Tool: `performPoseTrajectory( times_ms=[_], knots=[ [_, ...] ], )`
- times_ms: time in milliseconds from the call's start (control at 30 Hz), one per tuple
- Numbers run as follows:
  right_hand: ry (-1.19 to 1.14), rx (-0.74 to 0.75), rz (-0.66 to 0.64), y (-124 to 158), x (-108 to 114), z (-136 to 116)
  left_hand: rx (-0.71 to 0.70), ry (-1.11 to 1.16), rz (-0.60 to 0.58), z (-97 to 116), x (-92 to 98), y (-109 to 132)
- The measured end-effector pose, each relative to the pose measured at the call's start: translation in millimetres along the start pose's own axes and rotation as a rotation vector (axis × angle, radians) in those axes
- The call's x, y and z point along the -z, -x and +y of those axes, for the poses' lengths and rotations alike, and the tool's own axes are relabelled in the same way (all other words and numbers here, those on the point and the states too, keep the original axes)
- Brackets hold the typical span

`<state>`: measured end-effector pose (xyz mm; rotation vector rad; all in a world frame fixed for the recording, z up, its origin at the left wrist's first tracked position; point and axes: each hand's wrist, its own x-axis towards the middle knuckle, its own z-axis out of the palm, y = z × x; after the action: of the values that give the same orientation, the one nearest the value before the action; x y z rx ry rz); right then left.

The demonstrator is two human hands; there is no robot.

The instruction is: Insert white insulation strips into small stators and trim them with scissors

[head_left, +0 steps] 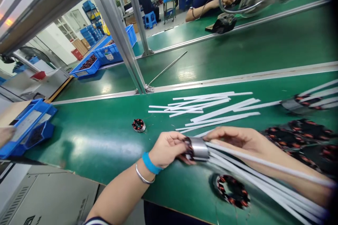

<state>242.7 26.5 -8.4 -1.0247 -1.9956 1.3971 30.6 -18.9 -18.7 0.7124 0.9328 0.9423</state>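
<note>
My left hand (166, 150) grips a motor stator (200, 148), a silver ring with dark windings, fingers wrapped round its left end. Several long white strips (253, 177) stick out of the stator's right end and run toward the lower right. At that same end my right hand (237, 139) is closed, its fingertips on a white strip; the exact pinch is partly hidden. Loose white strips (211, 107) lie on the green bench just beyond my hands. Below my right hand another stator (232, 191) with black and copper windings lies on the bench.
A small stator (138, 125) lies to the left. At right are a strip-filled stator (295, 104) and several more stators (301, 130). Blue bins (39, 126) stand left, with another person's hand (6, 135) beside them. A metal post (118, 35) rises ahead; a co-worker (208, 0) sits across.
</note>
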Motion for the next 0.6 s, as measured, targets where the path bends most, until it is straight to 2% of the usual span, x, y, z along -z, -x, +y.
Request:
performPoseTrajectory(
  times_ms=[100, 233, 300, 367, 500, 600],
  knots=[
    [0.311, 0.120, 0.173, -10.3, -8.6, 8.1, -0.101, 0.017, 0.065, 13.2, 10.3, -2.1],
    [0.388, 0.190, 0.165, -22.7, -36.4, 17.0, -0.167, 0.056, 0.167, 27.5, 20.8, -3.9],
    [0.370, 0.212, 0.150, -24.1, -40.8, 18.5, -0.159, 0.057, 0.200, 28.9, 21.7, -4.0],
    [0.323, 0.207, 0.177, -21.2, -33.6, 19.3, -0.119, 0.023, 0.162, 27.3, 21.2, -3.7],
    [0.160, 0.106, 0.211, -6.1, 0.2, 19.7, -0.074, -0.041, 0.017, 21.3, 22.3, -3.7],
    [-0.150, -0.032, 0.155, 3.5, 17.8, 16.2, -0.049, -0.035, -0.045, 16.2, 24.2, -5.6]
  ],
)
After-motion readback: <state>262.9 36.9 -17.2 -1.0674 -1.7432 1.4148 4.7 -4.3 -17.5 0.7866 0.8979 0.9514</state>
